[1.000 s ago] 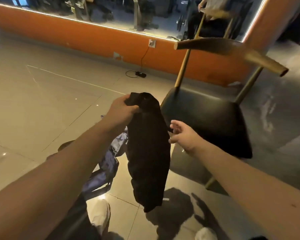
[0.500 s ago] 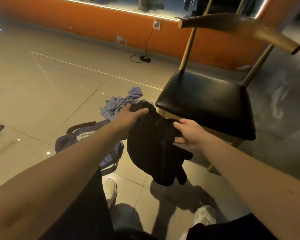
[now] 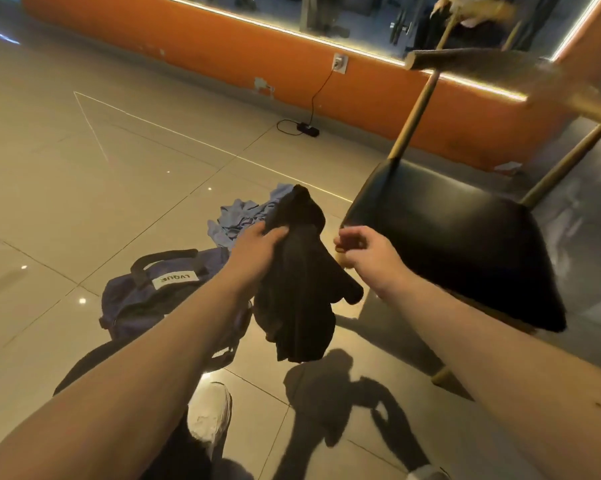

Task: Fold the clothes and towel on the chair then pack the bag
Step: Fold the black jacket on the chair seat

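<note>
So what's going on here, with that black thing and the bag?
A person is handling clothes that are to go in a bag. Their left hand grips a black garment, which hangs in the air beside the chair. The right hand is close by with curled fingers, apart from the garment. A blue bag and a crumpled light blue cloth lie on the floor.

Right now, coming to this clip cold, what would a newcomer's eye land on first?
The limp black garment hanging mid-frame, gripped near its top by the left hand, with the right hand beside it, fingers curled, apart from the cloth. Next, the black padded chair seat at right, and the dark blue duffel bag on the tiled floor at lower left, a crumpled light blue cloth lying behind it.
</note>
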The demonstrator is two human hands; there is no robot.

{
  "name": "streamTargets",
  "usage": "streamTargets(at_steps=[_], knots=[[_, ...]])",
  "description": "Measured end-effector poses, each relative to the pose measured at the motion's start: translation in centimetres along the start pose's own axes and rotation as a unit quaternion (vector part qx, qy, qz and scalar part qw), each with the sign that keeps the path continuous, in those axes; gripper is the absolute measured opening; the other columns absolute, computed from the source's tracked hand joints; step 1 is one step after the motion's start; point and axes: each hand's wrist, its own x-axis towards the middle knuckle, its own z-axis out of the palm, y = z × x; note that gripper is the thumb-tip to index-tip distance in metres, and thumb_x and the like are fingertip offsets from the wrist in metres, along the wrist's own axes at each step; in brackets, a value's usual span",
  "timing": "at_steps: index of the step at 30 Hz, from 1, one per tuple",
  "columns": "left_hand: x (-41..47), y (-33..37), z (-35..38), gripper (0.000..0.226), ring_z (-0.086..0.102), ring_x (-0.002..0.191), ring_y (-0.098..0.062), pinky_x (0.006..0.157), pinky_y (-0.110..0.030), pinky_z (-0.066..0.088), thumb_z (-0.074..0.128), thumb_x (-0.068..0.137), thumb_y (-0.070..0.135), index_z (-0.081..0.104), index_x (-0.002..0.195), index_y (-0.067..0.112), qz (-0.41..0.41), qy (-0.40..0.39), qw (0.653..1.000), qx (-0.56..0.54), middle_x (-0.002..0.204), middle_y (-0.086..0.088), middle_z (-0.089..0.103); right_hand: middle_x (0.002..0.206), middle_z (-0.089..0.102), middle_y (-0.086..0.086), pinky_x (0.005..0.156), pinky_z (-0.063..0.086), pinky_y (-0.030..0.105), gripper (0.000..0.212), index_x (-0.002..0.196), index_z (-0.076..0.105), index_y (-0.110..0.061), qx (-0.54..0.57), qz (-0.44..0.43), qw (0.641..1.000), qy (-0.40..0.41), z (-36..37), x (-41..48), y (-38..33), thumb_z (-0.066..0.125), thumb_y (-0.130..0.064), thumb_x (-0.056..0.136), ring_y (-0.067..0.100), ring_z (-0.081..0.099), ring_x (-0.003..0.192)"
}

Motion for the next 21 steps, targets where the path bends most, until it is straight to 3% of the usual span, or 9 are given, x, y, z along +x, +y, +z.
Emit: streamTargets(at_steps=[3,5,7,10,12,14,16,18,21], knots=[[2.0,0.1,-1.3,0.032,0.068,0.114,-0.027,0.104,-0.046,0.052,0.064,0.099,0.038,0.064,0.125,0.019,-0.083,-0.01,0.992,-0.094,0.122,-0.006,0.071,0.126,0.049,-0.014,0.088,0.044,0.021,0.066,0.146,0.045,-0.023,-0.144,0.027,0.983,-0.113,2.2,-0.3,4.1,0.07,-0.001,0.089,0.007,0.046,0.117],[2.6,0.7,-2.1,0.044,0.07,0.112,-0.029,0.106,-0.048,0.051,0.068,0.096,0.038,0.062,0.131,0.012,-0.133,-0.022,0.979,-0.151,0.123,-0.01,0.072,0.114,0.061,-0.013,0.085,0.046,0.023,0.034,0.127,0.061,-0.022,-0.109,0.037,0.99,-0.082,3.5,-0.1,5.6,0.068,-0.012,0.095,0.01,0.058,0.111],[2.7,1.2,-2.8,0.033,0.071,0.107,-0.03,0.103,-0.043,0.052,0.065,0.1,0.026,0.06,0.125,0.005,-0.148,-0.011,0.972,-0.183,0.109,-0.013,0.074,0.101,0.07,-0.008,0.073,0.048,0.018,0.006,0.099,0.068,-0.026,-0.046,0.062,0.996,-0.043,4.2,-0.1,5.1,0.063,-0.022,0.1,0.014,0.066,0.103],[2.8,0.7,-3.4,0.009,0.067,0.111,-0.034,0.1,-0.043,0.052,0.059,0.103,0.015,0.052,0.105,0.009,-0.133,0.018,0.97,-0.203,0.105,-0.012,0.07,0.099,0.074,0.001,0.069,0.051,0.026,0.014,0.096,0.07,-0.019,0.104,0.125,0.987,-0.019,4.1,0.6,2.8,0.06,-0.029,0.101,0.018,0.066,0.099],[3.4,-0.1,-3.4,0.022,0.069,0.113,-0.033,0.105,-0.047,0.051,0.071,0.096,0.03,0.062,0.102,0.01,-0.134,0.004,0.974,-0.18,0.114,-0.017,0.072,0.103,0.076,0.005,0.075,0.053,0.034,0.018,0.107,0.07,-0.015,0.191,0.145,0.971,-0.017,3.8,1.5,0.9,0.059,-0.028,0.101,0.024,0.067,0.104],[5.0,-1.5,-3.6,0.067,0.069,0.115,-0.029,0.107,-0.05,0.049,0.081,0.075,0.063,0.069,0.122,0.017,-0.12,-0.055,0.986,-0.102,0.126,-0.01,0.072,0.108,0.075,0.009,0.08,0.054,0.038,0.021,0.115,0.066,-0.012,0.255,0.151,0.955,-0.011,3.8,2.4,-1.4,0.057,-0.026,0.103,0.025,0.068,0.105],[6.1,-3.0,-3.4,0.089,0.067,0.119,-0.025,0.109,-0.05,0.047,0.08,0.065,0.079,0.063,0.133,0.023,-0.087,-0.1,0.991,-0.027,0.131,-0.003,0.069,0.109,0.074,0.011,0.088,0.054,0.043,0.02,0.116,0.062,-0.01,0.283,0.156,0.946,-0.016,4.0,2.9,-3.8,0.054,-0.024,0.104,0.023,0.067,0.1],[4.3,-1.8,-2.5,0.09,0.067,0.12,-0.022,0.108,-0.048,0.049,0.081,0.069,0.074,0.055,0.139,0.026,-0.041,-0.138,0.988,0.046,0.131,0.001,0.068,0.11,0.07,0.01,0.099,0.051,0.048,0.02,0.115,0.06,-0.009,0.295,0.157,0.942,-0.023,4.1,3.3,-5.5,0.053,-0.025,0.105,0.022,0.064,0.096],[3.0,-0.9,-2.3,0.061,0.069,0.106,-0.01,0.091,-0.024,0.056,0.083,0.084,0.042,0.054,0.134,0.022,0.059,-0.119,0.984,0.116,0.118,0.004,0.07,0.109,0.068,0.013,0.078,0.059,0.04,0.017,0.113,0.06,-0.008,0.325,0.137,0.933,-0.069,3.9,3.5,-7.2,0.058,-0.02,0.102,0.026,0.066,0.092]])
